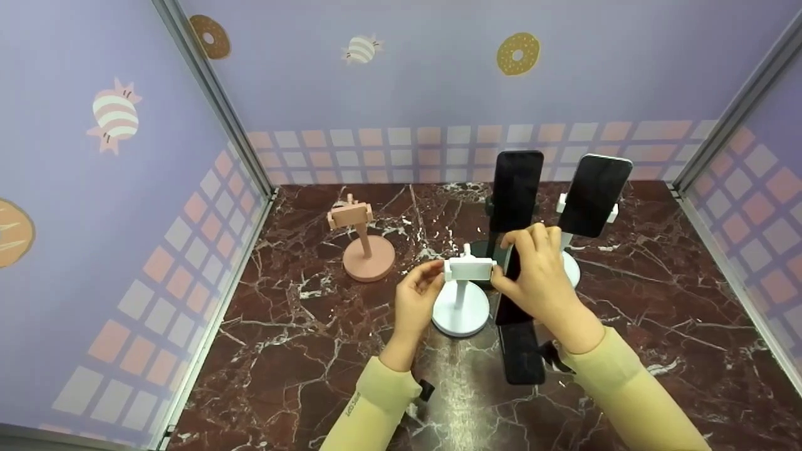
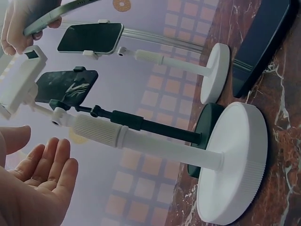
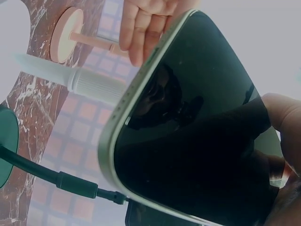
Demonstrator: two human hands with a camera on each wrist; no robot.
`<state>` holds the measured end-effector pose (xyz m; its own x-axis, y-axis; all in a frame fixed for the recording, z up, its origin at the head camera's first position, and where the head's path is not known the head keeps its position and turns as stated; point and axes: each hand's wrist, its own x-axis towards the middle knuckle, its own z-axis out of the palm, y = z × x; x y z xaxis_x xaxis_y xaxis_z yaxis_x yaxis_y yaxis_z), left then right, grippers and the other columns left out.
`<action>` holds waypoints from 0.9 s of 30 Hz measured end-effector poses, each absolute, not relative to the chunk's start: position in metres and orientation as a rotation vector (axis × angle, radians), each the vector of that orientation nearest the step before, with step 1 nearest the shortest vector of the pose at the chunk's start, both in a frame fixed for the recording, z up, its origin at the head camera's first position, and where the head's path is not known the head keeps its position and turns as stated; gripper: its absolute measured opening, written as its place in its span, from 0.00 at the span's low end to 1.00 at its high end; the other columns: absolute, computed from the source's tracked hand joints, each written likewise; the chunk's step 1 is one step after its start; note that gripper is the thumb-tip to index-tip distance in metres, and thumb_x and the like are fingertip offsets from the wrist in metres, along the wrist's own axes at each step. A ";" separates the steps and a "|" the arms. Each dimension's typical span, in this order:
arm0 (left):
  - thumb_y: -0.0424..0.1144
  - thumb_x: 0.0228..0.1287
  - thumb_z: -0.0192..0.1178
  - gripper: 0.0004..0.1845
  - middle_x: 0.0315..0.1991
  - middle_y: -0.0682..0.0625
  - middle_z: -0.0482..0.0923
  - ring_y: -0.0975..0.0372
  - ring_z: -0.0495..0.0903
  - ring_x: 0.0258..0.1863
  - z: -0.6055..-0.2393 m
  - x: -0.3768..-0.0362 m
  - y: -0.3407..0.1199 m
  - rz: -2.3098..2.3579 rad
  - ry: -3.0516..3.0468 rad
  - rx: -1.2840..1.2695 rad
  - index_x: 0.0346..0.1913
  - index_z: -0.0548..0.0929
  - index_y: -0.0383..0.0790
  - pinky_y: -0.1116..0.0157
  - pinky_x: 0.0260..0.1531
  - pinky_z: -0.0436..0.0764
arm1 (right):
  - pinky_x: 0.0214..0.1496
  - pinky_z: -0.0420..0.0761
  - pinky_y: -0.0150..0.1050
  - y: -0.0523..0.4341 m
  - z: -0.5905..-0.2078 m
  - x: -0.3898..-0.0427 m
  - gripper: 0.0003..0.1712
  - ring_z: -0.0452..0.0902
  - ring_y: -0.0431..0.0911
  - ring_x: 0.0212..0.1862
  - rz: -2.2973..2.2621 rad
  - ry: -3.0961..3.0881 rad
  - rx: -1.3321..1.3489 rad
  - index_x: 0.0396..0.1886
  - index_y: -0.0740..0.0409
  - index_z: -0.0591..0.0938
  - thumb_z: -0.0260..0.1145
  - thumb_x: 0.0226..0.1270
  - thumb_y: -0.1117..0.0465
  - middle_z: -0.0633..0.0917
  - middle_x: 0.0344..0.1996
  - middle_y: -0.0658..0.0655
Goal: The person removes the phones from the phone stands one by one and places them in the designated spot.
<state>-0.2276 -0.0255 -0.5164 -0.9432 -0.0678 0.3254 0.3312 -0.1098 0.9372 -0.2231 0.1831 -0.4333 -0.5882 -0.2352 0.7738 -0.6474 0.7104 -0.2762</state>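
Right hand (image 1: 539, 275) gripping dark phone (image 1: 510, 294) beside white stand's clamp (image 1: 470, 269), left hand (image 1: 416, 297) relaxed, seemingly touching clamp's other end

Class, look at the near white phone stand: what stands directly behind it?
Behind the white stand a black stand carries a dark phone. The right hand covers most of its pole.

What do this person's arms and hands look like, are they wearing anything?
Both hands, the left hand and the right hand, are bare, with no gloves. Pale yellow long sleeves cover both arms to the wrists; the left cuff carries small dark lettering, too small to read.
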 end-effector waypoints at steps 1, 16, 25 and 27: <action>0.23 0.67 0.63 0.15 0.54 0.25 0.82 0.53 0.86 0.51 -0.517 -0.229 -0.025 -2.135 -1.898 -0.295 0.54 0.80 0.17 0.68 0.55 0.85 | 0.40 0.61 0.47 0.184 -0.434 -0.223 0.20 0.59 0.60 0.41 0.711 -2.172 0.664 0.42 0.61 0.74 0.69 0.47 0.65 0.71 0.35 0.63; 0.23 0.62 0.68 0.22 0.54 0.25 0.81 0.38 0.83 0.56 -0.531 -0.242 -0.015 -2.070 -2.059 -0.316 0.58 0.78 0.18 0.56 0.62 0.83 | 0.40 0.59 0.46 0.199 -0.442 -0.223 0.20 0.59 0.60 0.39 0.710 -2.166 0.634 0.41 0.62 0.74 0.70 0.46 0.68 0.71 0.33 0.63; 0.30 0.61 0.73 0.20 0.50 0.31 0.86 0.40 0.85 0.55 -0.531 -0.246 -0.009 -1.908 -2.183 -0.331 0.54 0.83 0.25 0.52 0.61 0.83 | 0.33 0.60 0.43 0.207 -0.453 -0.219 0.23 0.60 0.59 0.42 0.706 -2.262 0.549 0.43 0.59 0.74 0.72 0.45 0.68 0.71 0.35 0.62; 0.31 0.61 0.73 0.20 0.50 0.32 0.87 0.41 0.86 0.55 -0.531 -0.247 -0.008 -1.869 -2.212 -0.330 0.54 0.84 0.26 0.51 0.60 0.84 | 0.31 0.60 0.42 0.209 -0.456 -0.219 0.24 0.60 0.58 0.41 0.708 -2.280 0.530 0.43 0.59 0.74 0.72 0.45 0.67 0.72 0.35 0.62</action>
